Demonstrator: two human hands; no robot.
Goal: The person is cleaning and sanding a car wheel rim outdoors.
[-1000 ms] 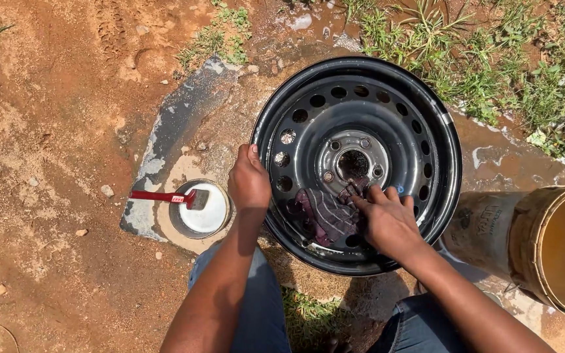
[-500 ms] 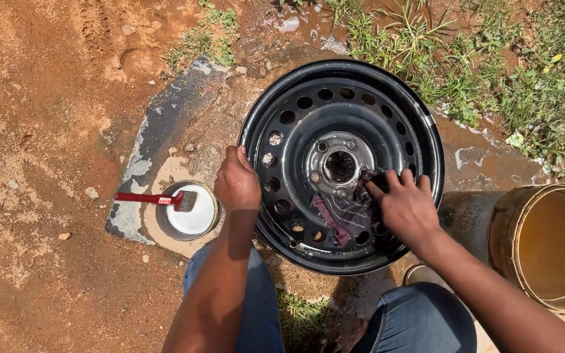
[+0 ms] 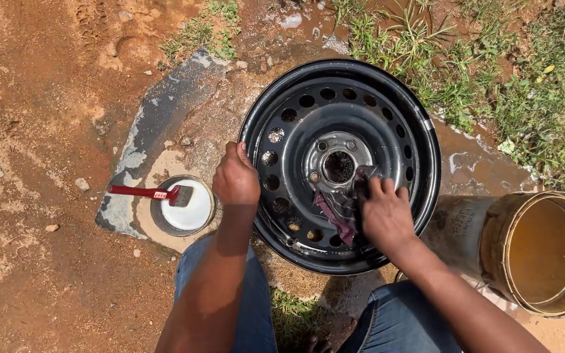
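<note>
The fingers (image 3: 387, 193) of the right hand (image 3: 386, 216) are spread flat and press down on a dark purple rag (image 3: 340, 208). The rag lies inside a black steel wheel (image 3: 339, 163), just below the round hole in its middle. Part of the rag is hidden under the hand, and the rest pokes out to the left. The left hand (image 3: 235, 180) has its fingers curled over the left edge of the wheel and grips it tight. The wheel lies flat on the ground, right in front of the person's knees. It looks wet and shiny, and it has a ring of small round holes all the way around. Both arms reach down from the bottom of the picture, over blue jeans (image 3: 250, 307). Just to the left of the wheel sits a small round tin (image 3: 184, 206) with white stuff in it. A brush (image 3: 155, 193) with a red handle lies across the top of the tin. The tin sits on a gray patch (image 3: 158, 124) on the red dirt. To the right of the wheel, a brown bucket (image 3: 541, 252) sits with its open top in view. Green grass (image 3: 492, 72) grows behind the wheel at the top right, and a wet puddle (image 3: 472, 163) lies between the wheel and the grass.
</note>
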